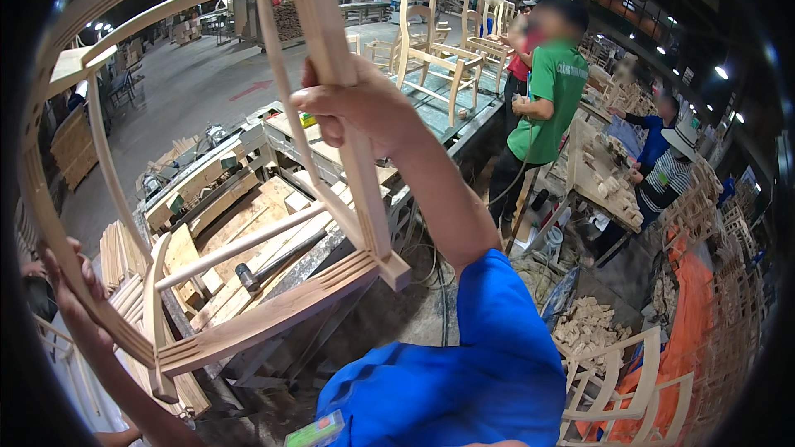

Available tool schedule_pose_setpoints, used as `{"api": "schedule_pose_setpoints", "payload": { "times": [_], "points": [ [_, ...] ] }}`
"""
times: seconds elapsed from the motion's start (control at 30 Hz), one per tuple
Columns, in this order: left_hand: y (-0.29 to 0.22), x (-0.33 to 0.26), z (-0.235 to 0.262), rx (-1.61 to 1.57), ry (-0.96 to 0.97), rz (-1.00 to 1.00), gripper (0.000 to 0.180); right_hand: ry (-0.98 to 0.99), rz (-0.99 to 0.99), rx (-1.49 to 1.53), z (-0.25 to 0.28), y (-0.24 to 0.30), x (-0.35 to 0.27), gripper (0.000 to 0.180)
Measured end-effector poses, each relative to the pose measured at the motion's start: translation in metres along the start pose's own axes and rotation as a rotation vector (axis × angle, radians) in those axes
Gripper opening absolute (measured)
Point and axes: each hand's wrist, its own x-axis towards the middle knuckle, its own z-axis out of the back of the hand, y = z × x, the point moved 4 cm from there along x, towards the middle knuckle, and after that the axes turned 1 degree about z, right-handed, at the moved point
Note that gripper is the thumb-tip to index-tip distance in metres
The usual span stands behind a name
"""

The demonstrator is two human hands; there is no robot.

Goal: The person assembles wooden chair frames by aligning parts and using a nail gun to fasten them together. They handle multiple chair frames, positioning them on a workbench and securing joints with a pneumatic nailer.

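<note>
I hold an unfinished pale wooden chair frame (273, 314) lifted in front of me, tilted, filling the left and centre. My right hand (356, 108) is wrapped around one upright leg of the frame near the top centre. My left hand (70, 290) grips the curved rail at the lower left edge. Through the frame I see a workbench (240, 215) with boards and a hammer (265, 269) lying on it.
Stacks of wooden slats (116, 252) lie left of the bench. Finished chair frames (431, 41) stand on a table behind. A person in a green shirt (551, 99) and others work at the right by a table of small blocks (609, 182). More frames (629, 381) stand lower right.
</note>
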Motion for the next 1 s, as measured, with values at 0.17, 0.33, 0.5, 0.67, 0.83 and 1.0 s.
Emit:
{"api": "schedule_pose_setpoints", "payload": {
  "times": [0.17,0.33,0.5,0.67,0.83,1.0],
  "points": [
    [-0.020,-0.014,0.053,0.057,-0.184,-0.039,0.042,0.083,-0.060,-0.015,-0.040,-0.009,0.036,0.030],
    [-0.038,-0.025,0.095,0.131,-0.295,-0.071,0.047,0.190,-0.035,0.037,-0.097,-0.025,0.075,0.023],
    [-0.092,-0.058,0.187,0.241,-0.434,-0.119,0.052,0.339,-0.009,0.150,-0.199,-0.061,0.128,0.021],
    [-0.110,-0.073,0.254,0.364,-0.509,0.015,0.057,0.403,-0.078,0.094,-0.257,-0.102,0.144,0.030],
    [-0.152,-0.068,0.305,0.466,-0.617,0.043,0.063,0.477,-0.118,0.249,-0.372,-0.111,0.162,0.030],
    [-0.153,-0.071,0.352,0.508,-0.608,0.000,0.066,0.525,-0.171,0.265,-0.447,-0.136,0.182,0.029]
  ]
}}
